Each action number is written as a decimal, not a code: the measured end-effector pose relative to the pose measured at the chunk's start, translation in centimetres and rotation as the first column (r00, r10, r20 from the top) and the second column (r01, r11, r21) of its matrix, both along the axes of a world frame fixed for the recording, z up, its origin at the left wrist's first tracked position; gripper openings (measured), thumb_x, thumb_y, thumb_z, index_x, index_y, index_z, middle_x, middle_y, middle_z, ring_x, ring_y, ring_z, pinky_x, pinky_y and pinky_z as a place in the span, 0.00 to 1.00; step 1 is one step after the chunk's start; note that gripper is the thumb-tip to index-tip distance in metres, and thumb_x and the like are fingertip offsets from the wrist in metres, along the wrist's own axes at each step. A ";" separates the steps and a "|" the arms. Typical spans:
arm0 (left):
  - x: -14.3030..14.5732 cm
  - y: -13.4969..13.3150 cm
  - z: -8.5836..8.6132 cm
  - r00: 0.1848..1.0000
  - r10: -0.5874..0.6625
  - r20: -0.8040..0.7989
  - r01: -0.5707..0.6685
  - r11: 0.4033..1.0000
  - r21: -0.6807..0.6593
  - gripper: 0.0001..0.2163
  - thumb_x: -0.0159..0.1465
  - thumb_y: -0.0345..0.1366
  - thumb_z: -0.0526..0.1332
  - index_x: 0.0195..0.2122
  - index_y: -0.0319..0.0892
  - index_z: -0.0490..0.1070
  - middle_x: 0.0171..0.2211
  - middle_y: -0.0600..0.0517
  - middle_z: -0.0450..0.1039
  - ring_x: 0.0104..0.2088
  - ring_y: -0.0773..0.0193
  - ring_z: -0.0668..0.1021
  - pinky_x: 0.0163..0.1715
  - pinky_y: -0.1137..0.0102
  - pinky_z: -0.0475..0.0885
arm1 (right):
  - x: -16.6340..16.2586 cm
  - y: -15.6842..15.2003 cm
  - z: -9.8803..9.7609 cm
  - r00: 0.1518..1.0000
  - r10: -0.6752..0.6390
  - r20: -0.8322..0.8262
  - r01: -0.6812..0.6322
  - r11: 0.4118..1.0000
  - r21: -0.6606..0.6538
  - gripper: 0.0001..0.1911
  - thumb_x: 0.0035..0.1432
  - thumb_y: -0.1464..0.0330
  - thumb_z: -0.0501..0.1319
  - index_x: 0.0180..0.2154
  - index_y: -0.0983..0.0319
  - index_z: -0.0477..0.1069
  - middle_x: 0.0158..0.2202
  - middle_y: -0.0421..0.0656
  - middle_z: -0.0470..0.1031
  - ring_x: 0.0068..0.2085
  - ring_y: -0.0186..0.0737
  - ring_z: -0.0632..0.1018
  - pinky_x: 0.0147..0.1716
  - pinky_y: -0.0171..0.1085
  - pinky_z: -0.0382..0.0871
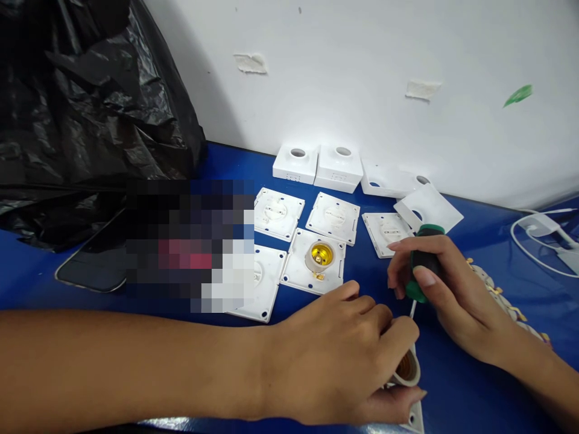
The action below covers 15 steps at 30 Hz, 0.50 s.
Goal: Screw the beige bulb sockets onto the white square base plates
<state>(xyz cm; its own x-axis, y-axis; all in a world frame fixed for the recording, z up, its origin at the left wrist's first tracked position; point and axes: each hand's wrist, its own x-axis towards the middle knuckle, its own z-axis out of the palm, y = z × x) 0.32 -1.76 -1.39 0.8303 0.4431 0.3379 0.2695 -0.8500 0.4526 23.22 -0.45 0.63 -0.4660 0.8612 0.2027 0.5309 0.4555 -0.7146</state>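
My right hand (446,283) is closed round the green and black handle of a screwdriver (424,265), held upright. Its thin shaft points down behind my left hand's fingers, and the tip is hidden. My left hand (357,352) grips a white lamp socket (409,369) with a brass-coloured threaded inside, over a white base plate (414,419) that shows only in part. Just beyond my left hand lies another white plate (296,274) with a lamp socket (321,256) standing on it.
Several white square plates (333,217) lie on the blue table (230,163). White covers with round holes (296,166) stand along the wall. A black plastic bag (113,108) and a phone (93,265) are left. Several loose sockets (504,301) and a white cable (520,247) are right.
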 end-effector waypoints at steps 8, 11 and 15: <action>-0.1 0.0 0.1 1.000 -0.007 -0.008 0.007 1.000 0.015 0.15 0.71 0.47 0.68 0.42 0.39 0.70 0.33 0.52 0.78 0.32 0.58 0.79 0.43 0.62 0.68 | 0.0 0.0 -0.1 1.000 0.001 -0.013 -0.001 1.000 -0.005 0.14 0.79 0.61 0.51 0.62 0.49 0.64 0.39 0.40 0.73 0.37 0.38 0.77 0.38 0.37 0.74; -0.1 0.0 -0.1 1.000 -0.012 0.005 0.012 1.000 -0.003 0.15 0.71 0.47 0.68 0.42 0.39 0.71 0.33 0.51 0.78 0.32 0.58 0.79 0.43 0.62 0.67 | 0.1 0.1 -0.2 1.000 0.001 -0.012 -0.001 1.000 -0.007 0.15 0.79 0.62 0.51 0.62 0.49 0.64 0.39 0.41 0.74 0.37 0.38 0.77 0.38 0.38 0.75; -0.1 0.0 -0.2 1.000 -0.007 0.020 0.007 1.000 0.005 0.16 0.70 0.46 0.68 0.43 0.38 0.71 0.34 0.50 0.78 0.32 0.57 0.79 0.43 0.61 0.67 | 0.2 0.0 -0.2 1.000 0.003 -0.013 -0.003 1.000 -0.006 0.15 0.79 0.61 0.51 0.62 0.49 0.64 0.39 0.41 0.74 0.37 0.38 0.77 0.38 0.38 0.74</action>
